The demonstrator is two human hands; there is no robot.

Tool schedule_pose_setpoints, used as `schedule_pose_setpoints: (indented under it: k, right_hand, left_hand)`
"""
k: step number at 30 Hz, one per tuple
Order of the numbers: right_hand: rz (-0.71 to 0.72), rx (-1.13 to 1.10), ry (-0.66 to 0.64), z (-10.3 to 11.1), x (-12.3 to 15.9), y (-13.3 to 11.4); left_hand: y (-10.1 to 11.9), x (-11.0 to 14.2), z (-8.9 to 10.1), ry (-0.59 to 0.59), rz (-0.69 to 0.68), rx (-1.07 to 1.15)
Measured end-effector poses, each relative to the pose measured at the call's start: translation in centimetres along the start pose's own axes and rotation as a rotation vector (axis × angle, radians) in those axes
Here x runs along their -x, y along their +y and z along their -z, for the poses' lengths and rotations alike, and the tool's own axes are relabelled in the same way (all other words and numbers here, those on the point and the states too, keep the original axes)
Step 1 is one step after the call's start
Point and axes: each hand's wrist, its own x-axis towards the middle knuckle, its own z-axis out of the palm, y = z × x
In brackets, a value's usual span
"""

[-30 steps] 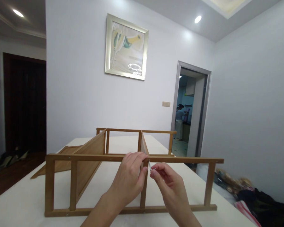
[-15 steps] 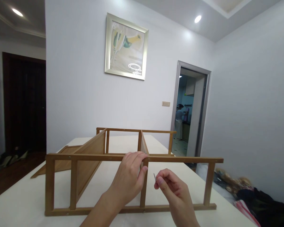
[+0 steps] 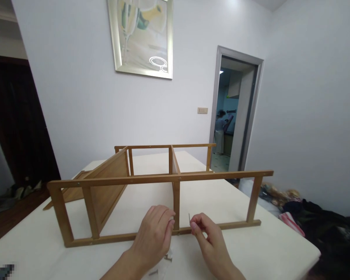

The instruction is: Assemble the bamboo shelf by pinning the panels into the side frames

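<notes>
A wooden rack frame point(image 3: 151, 179) lies on its side on the white table point(image 3: 251, 249), with two shelf boards standing between its two ladder-like sides. My right hand point(image 3: 208, 238) pinches a small metal screw point(image 3: 189, 218) upright, just right of the near middle post point(image 3: 176, 204). My left hand point(image 3: 154, 235) hovers with curled fingers just left of that post, low near the bottom rail; something small and pale shows at its fingertips, but I cannot tell what. Loose screws point(image 3: 167, 258) lie on the table below my hands.
A framed picture point(image 3: 141, 37) hangs on the far wall. A person stands in the room beyond the open doorway point(image 3: 224, 124). Dark clothes and bags point(image 3: 323, 221) lie on the floor right of the table. A loose wooden panel point(image 3: 72, 190) lies flat at the back left.
My left hand has come off the top rail and dropped to the bottom of the middle post. My right hand with the screw has lowered too. The camera has tilted down.
</notes>
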Motion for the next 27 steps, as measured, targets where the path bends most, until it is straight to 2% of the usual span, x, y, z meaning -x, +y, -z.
schedule_pose_setpoints:
  k: [5,9,14,27]
  right_hand:
    - [0.134,0.219,-0.089,-0.1,2.1,1.2]
    - [0.169,0.306,-0.228,0.0,3.7,1.6]
    - [0.196,0.418,-0.301,-0.2,4.1,1.2]
    - [0.277,0.537,-0.33,-0.8,4.3,1.3]
  left_hand:
    - [-1.3,2.7,-2.6,-0.227,0.292,0.096]
    - [-1.4,3.6,-3.3,-0.353,0.41,0.192]
    - [-1.3,3.5,-3.2,-0.401,0.456,0.219]
    - [-1.0,2.8,-3.0,-0.474,0.499,0.181]
